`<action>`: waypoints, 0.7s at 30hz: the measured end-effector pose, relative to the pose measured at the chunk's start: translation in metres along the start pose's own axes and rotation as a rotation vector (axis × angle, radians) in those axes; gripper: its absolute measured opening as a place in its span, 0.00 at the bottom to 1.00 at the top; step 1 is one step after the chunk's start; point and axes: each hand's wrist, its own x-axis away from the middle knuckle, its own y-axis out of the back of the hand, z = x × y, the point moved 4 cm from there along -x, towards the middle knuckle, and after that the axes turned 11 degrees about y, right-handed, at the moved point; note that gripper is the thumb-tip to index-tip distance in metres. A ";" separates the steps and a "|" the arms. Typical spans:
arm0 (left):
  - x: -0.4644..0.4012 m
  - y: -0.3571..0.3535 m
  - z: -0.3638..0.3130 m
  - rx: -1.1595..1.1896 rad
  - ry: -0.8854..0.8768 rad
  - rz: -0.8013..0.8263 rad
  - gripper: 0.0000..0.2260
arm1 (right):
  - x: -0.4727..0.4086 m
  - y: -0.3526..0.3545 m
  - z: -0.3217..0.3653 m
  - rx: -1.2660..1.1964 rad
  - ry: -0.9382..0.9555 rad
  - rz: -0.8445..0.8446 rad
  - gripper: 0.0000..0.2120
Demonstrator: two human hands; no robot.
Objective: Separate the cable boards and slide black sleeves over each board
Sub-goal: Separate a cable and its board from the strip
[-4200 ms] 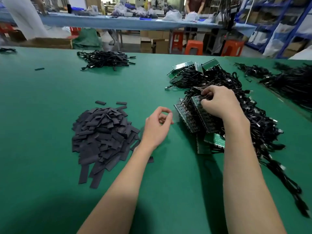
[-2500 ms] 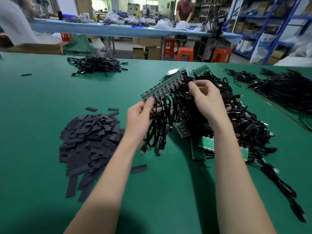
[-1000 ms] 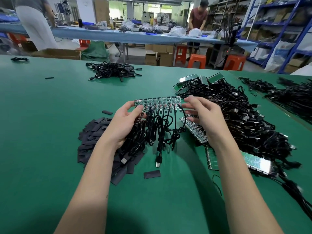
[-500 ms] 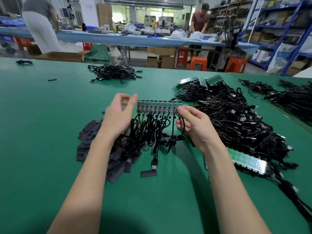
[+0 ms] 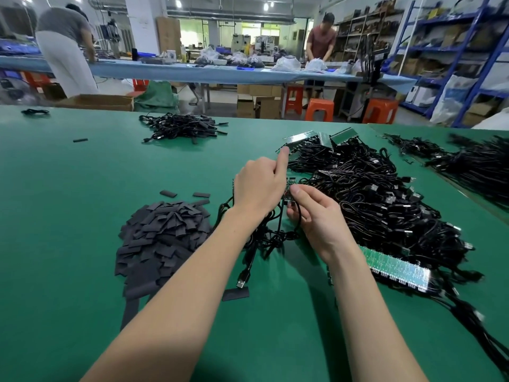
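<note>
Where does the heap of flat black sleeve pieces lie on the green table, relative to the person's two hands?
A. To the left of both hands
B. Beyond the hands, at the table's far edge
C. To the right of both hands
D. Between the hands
A: the heap of flat black sleeve pieces lies left of the left hand and right hand, on the green table.

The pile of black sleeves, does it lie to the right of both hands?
No, the pile of black sleeves lies left of the left hand and right hand.

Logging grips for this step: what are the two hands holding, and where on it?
Both hold the cable board strip: the left hand covers most of its length, and the right hand pinches its right end by thumb and fingers.
</note>
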 end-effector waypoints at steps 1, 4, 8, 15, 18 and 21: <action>-0.001 0.000 0.001 0.021 0.019 -0.014 0.33 | 0.000 -0.001 -0.001 -0.010 0.003 -0.001 0.04; -0.002 0.000 0.002 0.036 0.034 -0.048 0.34 | -0.001 -0.003 -0.004 -0.024 0.020 0.000 0.02; 0.000 -0.003 0.003 0.065 0.015 -0.065 0.33 | 0.000 -0.004 -0.004 -0.014 0.047 -0.005 0.02; 0.001 -0.004 0.006 0.199 0.019 -0.060 0.32 | 0.003 -0.009 -0.006 -0.054 -0.006 0.008 0.03; 0.000 -0.006 0.008 0.257 0.018 -0.035 0.32 | 0.004 -0.012 -0.009 -0.125 -0.060 0.010 0.05; -0.001 -0.011 0.009 0.414 0.054 0.053 0.33 | 0.003 -0.013 -0.012 -0.237 -0.129 0.014 0.04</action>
